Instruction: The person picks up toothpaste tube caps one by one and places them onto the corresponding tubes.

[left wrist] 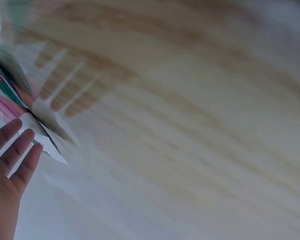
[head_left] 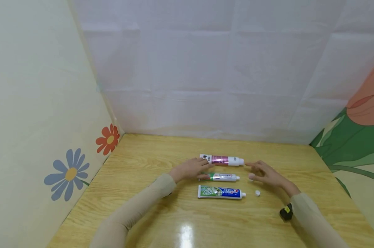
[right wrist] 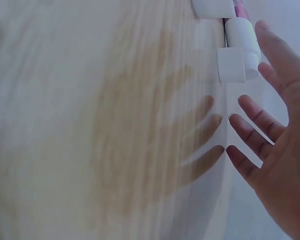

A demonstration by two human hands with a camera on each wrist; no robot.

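Three toothpaste tubes lie in a row on the table, ends pointing right. Farthest is a pink and white toothpaste tube (head_left: pixel 220 160); a smaller green and silver tube (head_left: pixel 222 177) lies in the middle, a blue and green tube (head_left: pixel 221 192) nearest. My left hand (head_left: pixel 191 168) reaches over the tail ends of the far two, fingers extended. To the right, my right hand (head_left: pixel 267 175) is spread beside the pink tube's white end (right wrist: pixel 242 37), index fingertip close to it. Below that hand's thumb sits a small white cap (head_left: pixel 251 176); another white cap (head_left: pixel 257 193) lies nearer me.
A small black object with a yellow label (head_left: pixel 286 212) is by the right sleeve. The wooden table (head_left: pixel 162 224) meets a white cloth wall (head_left: pixel 187 69) behind and flower-printed panels (head_left: pixel 66 103) at the sides.
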